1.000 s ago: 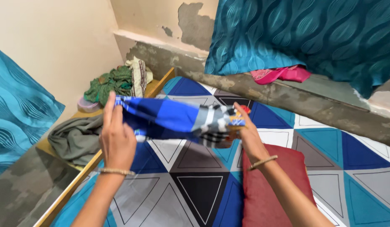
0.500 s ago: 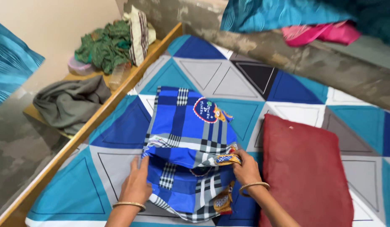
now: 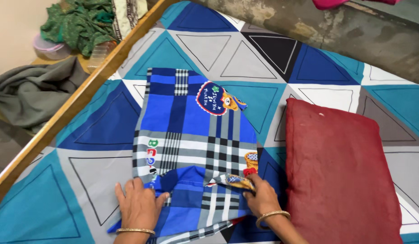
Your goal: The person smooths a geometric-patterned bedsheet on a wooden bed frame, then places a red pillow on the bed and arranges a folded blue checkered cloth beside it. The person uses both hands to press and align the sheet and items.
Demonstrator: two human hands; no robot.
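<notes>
The blue checked cloth [image 3: 191,135] lies spread on the bed, midway between the bed's left wooden edge [image 3: 60,122] and the red pillow [image 3: 342,171], its near end folded over on itself. The left hand [image 3: 138,208] rests flat on the near left corner of the cloth, fingers extended, grip open and pressing rather than pinching. The right hand [image 3: 261,199] has its grip closed on a folded flap of the cloth at the near right corner, thumb and fingers pinching the fabric; it sits just beside the pillow. A pale plastic container [image 3: 49,47] stands on the ledge beyond the bed's left edge, partly covered by a green garment [image 3: 76,25]; its contents cannot be made out. A grey cloth [image 3: 33,92] lies bunched on the same ledge. The bed carries a sheet of blue, teal, grey and black triangles [image 3: 105,131]. A stained concrete wall [image 3: 354,36] borders the far edge. Both forearms and the pillow's near end are cut off by the frame.
</notes>
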